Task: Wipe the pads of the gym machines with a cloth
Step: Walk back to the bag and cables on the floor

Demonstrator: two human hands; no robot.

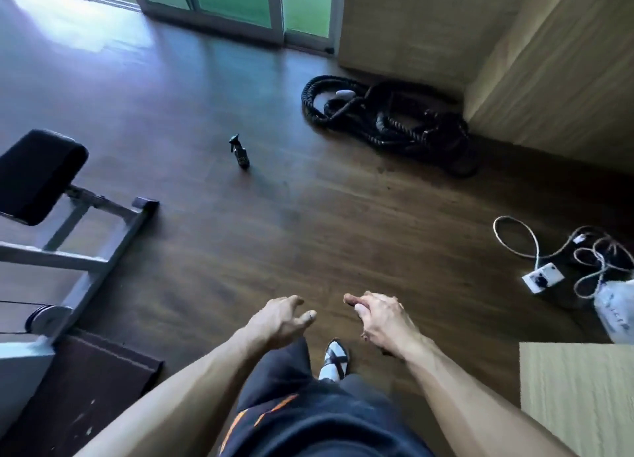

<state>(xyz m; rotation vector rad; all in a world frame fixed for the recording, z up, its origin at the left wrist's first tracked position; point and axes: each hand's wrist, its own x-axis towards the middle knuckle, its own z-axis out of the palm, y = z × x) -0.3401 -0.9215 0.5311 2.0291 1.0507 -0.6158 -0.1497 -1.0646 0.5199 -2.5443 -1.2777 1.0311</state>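
Standing on the dark wood floor [308,216], the person holds both hands out low in front: the left hand [281,319] and the right hand [380,319] hang with fingers loosely curled and grip nothing. No cloth shows anywhere in view. A black machine pad [37,175] sits on its grey metal frame [89,240] at nine o'clock, well apart from the hands, and a dark spray bottle [240,151] stands upright on the floor at eleven o'clock. A coiled battle rope [387,120] lies at one o'clock, and a white power strip [543,276] with its cord at three o'clock. The step in hand is probably fetching supplies; doing it well means finding a cloth first, taking the bottle by its neck, then turning towards the pad.
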